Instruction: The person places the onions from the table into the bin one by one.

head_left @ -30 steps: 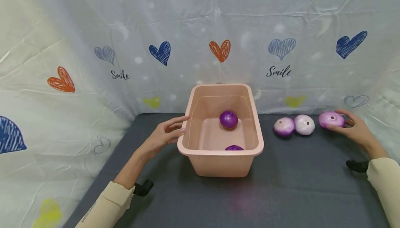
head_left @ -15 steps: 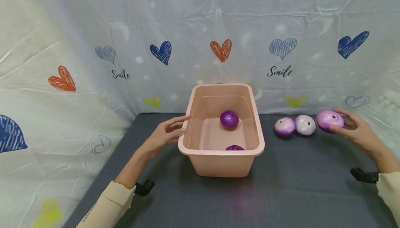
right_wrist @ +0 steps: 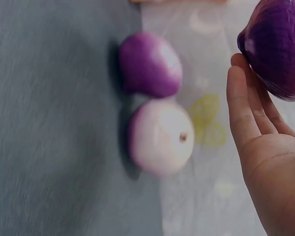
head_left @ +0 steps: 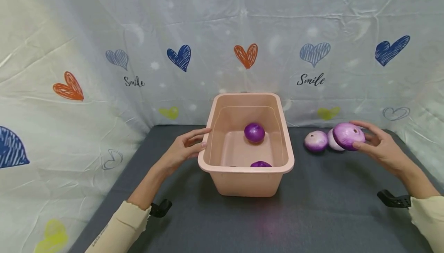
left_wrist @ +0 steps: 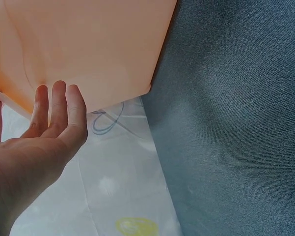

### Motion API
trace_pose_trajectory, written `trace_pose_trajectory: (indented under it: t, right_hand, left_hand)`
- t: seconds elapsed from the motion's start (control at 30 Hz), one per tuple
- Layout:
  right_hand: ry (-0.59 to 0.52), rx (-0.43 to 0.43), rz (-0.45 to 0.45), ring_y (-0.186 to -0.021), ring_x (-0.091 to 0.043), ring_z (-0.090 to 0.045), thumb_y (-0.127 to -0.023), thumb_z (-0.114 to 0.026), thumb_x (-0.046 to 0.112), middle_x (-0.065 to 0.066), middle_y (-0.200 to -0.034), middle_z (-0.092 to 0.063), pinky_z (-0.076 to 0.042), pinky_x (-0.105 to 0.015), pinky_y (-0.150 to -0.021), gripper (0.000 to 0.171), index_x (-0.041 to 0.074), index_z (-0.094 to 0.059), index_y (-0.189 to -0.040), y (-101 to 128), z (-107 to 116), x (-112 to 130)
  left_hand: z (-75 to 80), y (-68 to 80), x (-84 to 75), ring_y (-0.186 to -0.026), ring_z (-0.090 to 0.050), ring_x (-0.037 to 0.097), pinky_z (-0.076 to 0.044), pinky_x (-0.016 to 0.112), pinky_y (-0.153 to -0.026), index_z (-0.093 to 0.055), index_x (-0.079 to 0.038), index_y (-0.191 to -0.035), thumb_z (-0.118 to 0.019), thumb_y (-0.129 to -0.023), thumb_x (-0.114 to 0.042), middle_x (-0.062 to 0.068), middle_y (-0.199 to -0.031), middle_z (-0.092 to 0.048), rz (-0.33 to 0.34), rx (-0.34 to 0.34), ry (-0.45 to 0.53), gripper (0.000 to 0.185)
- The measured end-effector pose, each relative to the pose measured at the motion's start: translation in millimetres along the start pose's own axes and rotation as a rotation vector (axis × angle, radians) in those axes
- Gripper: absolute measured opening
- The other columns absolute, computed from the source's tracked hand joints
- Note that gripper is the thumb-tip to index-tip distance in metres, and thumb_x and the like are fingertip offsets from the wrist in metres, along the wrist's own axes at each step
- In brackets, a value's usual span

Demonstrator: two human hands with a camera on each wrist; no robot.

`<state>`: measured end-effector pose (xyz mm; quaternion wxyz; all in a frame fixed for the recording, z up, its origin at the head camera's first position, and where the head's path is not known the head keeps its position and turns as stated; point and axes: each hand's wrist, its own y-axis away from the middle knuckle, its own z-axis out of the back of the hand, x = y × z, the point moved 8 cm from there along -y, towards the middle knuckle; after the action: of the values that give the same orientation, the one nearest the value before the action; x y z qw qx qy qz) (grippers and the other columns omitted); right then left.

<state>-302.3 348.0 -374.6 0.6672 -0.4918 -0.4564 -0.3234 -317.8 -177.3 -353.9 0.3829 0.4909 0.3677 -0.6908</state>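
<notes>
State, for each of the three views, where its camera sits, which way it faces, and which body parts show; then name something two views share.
Head: looks forward and down at the pink plastic tub; both hands, sleeves show.
Left wrist: faces the tub's wall; left hand rests on it.
Right wrist: faces two purple-white onions on the mat; right hand holds a purple onion.
Shared: that held onion, in head and right wrist views.

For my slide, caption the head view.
Right hand holds a purple onion beside a pink tub that the left hand touches.
</notes>
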Motion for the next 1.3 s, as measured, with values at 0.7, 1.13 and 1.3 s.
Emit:
trace_pose_trajectory:
  t: [0.7, 1.13, 1.3]
  right_hand:
    - [0.08, 0.08, 0.027, -0.119, -0.021, -0.058, -0.098, -0.059, -0.007, -0.009, -0.152, -0.033, -0.055, -0.03, -0.088, 0.061, 0.011, -0.043, -0.154, -49.0, -80.2, 39.8]
    - [0.045, 0.131, 0.106, -0.116, -0.028, -0.061, -0.094, -0.067, -0.004, -0.013, -0.146, -0.047, -0.057, -0.037, -0.086, 0.062, 0.014, -0.05, -0.152, -85.8, -118.7, 63.7]
    - [0.047, 0.159, 0.125, -0.119, -0.03, -0.06, -0.094, -0.068, -0.003, -0.015, -0.145, -0.049, -0.056, -0.039, -0.089, 0.062, 0.012, -0.05, -0.152, -95.9, -131.7, 65.3]
  left_hand:
    - [2.9, 0.9, 0.1, -0.137, -0.044, 0.034, -0.046, 0.053, -0.102, -0.051, -0.016, -0.152, -0.068, -0.101, -0.02, 0.011, -0.156, -0.041, 0.004, -0.011, -0.019, 0.054]
    - [0.2, -0.7, -0.3, -0.13, -0.053, 0.032, -0.049, 0.051, -0.099, -0.051, -0.016, -0.152, -0.068, -0.101, -0.019, 0.012, -0.152, -0.045, 0.001, -0.007, 0.023, 0.054]
    - [-0.9, -0.9, -0.1, -0.128, -0.055, 0.033, -0.05, 0.05, -0.098, -0.05, -0.015, -0.153, -0.067, -0.101, -0.018, 0.014, -0.152, -0.045, 0.008, -0.004, 0.035, 0.054]
